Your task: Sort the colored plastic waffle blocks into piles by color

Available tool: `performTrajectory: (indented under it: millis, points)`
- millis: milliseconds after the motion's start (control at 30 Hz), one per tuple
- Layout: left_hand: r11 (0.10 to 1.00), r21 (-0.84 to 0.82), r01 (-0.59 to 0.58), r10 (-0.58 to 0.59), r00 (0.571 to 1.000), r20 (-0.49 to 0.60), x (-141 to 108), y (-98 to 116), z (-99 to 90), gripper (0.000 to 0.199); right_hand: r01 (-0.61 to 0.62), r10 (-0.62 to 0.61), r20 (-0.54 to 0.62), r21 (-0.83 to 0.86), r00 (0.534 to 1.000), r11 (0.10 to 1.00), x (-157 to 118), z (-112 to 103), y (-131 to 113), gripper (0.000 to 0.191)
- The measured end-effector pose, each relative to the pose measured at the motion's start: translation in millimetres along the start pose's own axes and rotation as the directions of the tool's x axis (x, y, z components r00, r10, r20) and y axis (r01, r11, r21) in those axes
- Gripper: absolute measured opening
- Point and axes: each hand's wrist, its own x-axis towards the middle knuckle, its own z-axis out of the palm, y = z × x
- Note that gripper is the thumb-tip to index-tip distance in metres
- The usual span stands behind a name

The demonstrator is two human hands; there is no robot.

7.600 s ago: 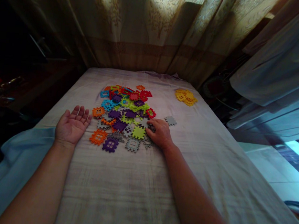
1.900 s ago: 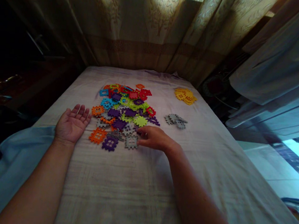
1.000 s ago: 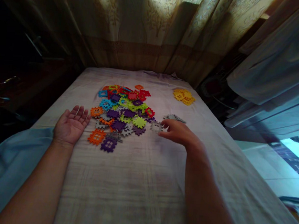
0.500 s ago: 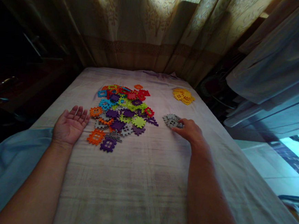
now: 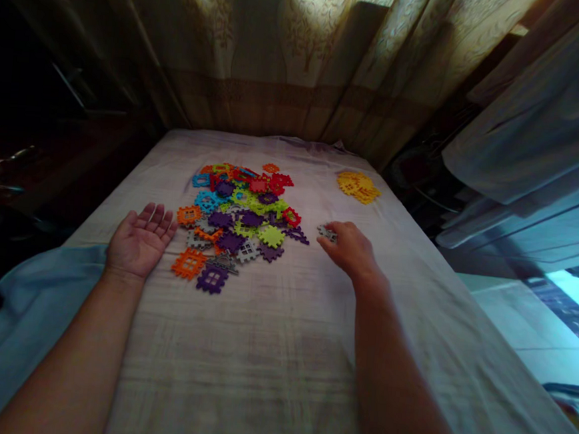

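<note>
My left hand (image 5: 142, 240) rests palm up on the cloth, fingers loosely spread and nothing in it. Beside its fingertips is an orange window-shaped interlocking tile (image 5: 188, 216), at the left edge of a mixed heap of toothed plastic tiles (image 5: 249, 217). An orange tile (image 5: 189, 263) and a purple tile (image 5: 212, 278) lie at the heap's near end. My right hand (image 5: 350, 248) is over the small pile of grey tiles (image 5: 326, 232), right of the heap. Its thumb and fingers are apart. The hand hides most of the grey pile; whether it touches the tiles is unclear.
Yellow tiles (image 5: 359, 187) form a separate pile at the back right of the cloth-covered surface (image 5: 238, 360). A patterned curtain (image 5: 300, 77) hangs behind it. Pale blue fabric (image 5: 53, 292) lies at the left edge, and cloth (image 5: 527, 129) hangs at the right.
My right hand has moved left from the grey pile's right edge, now covering most of it. My left hand keeps its place by the heap. The view has shifted slightly.
</note>
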Motion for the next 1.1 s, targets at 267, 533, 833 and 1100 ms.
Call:
performTrajectory:
  millis: [267, 533, 833, 1100]
  points:
    - [1.000, 0.011, -0.005, 0.005, 1.000, 0.001, 1, -1, -1.1, 0.026, 0.413, -0.417, 0.012, 0.120, 0.909, 0.903, -21, 19, -69, 0.027]
    - [1.000, 0.023, -0.010, 0.010, 1.000, 0.002, 0, -1, -0.7, 0.021, 0.673, -0.693, 0.039, 0.203, 0.720, 0.711, -48, 40, -110, 0.037]
    - [1.000, -0.007, 0.011, -0.011, 1.000, -0.002, 0, -1, 0.2, 0.028, 0.728, -0.754, 0.015, 0.249, 0.657, 0.639, -60, 56, -119, 0.036]
    - [1.000, -0.014, -0.001, 0.001, 1.000, 0.004, 1, -1, -1.8, 0.020, 0.661, -0.655, -0.141, 0.317, 0.742, 0.681, -41, 41, -102, 0.024]
